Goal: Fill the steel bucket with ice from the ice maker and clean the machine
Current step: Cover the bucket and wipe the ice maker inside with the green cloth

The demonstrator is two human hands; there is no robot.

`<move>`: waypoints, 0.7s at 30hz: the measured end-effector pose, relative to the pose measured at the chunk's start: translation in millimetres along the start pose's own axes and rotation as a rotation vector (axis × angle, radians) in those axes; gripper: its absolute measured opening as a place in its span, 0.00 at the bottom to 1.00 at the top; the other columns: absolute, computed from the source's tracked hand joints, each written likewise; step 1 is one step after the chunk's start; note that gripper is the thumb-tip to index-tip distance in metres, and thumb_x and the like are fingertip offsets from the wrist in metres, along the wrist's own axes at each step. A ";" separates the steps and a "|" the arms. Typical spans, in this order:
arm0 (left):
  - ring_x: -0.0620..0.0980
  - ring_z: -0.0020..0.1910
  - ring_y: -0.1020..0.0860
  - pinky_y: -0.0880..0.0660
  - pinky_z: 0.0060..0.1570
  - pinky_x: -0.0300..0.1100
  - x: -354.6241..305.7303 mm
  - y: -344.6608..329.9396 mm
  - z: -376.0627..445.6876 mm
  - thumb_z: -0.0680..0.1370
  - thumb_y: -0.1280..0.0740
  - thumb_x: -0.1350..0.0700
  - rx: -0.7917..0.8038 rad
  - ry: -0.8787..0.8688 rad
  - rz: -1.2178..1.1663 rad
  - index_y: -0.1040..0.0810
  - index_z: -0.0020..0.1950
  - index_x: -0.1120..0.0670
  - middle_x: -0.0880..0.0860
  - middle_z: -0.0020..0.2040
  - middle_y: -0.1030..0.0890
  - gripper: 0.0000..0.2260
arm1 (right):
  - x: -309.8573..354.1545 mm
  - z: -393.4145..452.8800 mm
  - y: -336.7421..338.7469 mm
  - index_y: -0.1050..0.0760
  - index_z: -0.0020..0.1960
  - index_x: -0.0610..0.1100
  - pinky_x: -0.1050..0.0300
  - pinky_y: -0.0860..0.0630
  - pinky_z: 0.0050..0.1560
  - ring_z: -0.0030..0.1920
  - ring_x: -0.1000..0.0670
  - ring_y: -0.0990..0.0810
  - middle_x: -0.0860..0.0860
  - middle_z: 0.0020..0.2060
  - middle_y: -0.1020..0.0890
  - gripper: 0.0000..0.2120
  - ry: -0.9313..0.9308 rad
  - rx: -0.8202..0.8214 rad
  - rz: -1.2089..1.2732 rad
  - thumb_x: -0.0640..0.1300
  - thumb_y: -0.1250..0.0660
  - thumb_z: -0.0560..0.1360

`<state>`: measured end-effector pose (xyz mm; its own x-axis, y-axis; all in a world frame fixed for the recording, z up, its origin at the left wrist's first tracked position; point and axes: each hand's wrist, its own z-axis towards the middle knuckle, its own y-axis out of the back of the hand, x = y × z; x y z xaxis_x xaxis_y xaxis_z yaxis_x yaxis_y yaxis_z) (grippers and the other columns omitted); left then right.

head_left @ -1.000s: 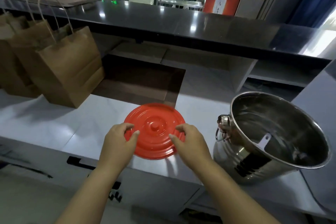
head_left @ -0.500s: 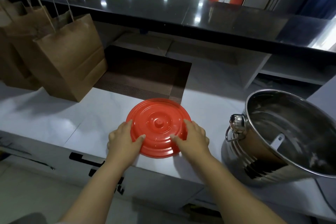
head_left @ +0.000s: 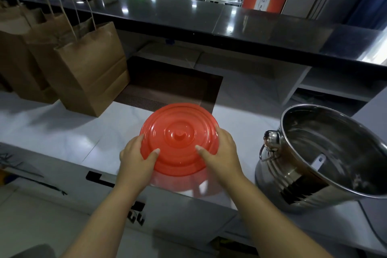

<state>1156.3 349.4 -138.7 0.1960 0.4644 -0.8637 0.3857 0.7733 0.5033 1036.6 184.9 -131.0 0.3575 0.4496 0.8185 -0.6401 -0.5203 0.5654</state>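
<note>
- The red lid [head_left: 179,140] could have slipped off the near edge of the desk [head_left: 62,132], since it overhung that edge and looked slick.
- The left hand [head_left: 136,158] gripped the lid's left rim, thumb on top; the right hand [head_left: 222,151] gripped its right rim likewise.
- The steel bucket [head_left: 326,159] stood empty on the desk, just right of the right hand, not touching it.
- A careless swing right might have knocked the bucket.

Glossy red plastic lid [head_left: 179,138]; shiny steel bucket [head_left: 326,157]; matt paper bags [head_left: 88,69].
</note>
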 end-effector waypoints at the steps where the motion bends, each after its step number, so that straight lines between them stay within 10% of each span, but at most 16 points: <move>1: 0.56 0.67 0.33 0.31 0.63 0.59 -3.3 3.6 -1.1 0.75 0.31 0.52 -0.025 -0.013 -0.001 0.31 0.68 0.50 0.52 0.65 0.29 0.22 | 7.1 -1.8 2.5 0.36 0.71 0.49 0.47 0.34 0.67 0.66 0.51 0.34 0.53 0.63 0.30 0.34 0.030 -0.006 0.022 0.52 0.29 0.69; 21: 0.47 0.65 0.32 0.34 0.55 0.36 -134.9 28.5 -42.0 0.76 0.32 0.49 -0.205 -0.406 -0.195 0.35 0.72 0.49 0.44 0.65 0.36 0.26 | 99.8 -40.1 117.7 0.38 0.72 0.47 0.47 0.35 0.70 0.70 0.52 0.36 0.54 0.68 0.33 0.34 0.265 -0.336 0.120 0.56 0.32 0.69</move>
<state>1103.0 326.9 -6.7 0.4889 0.1287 -0.8628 0.2728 0.9169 0.2914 969.6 197.7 13.1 0.1083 0.5937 0.7974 -0.8675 -0.3354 0.3675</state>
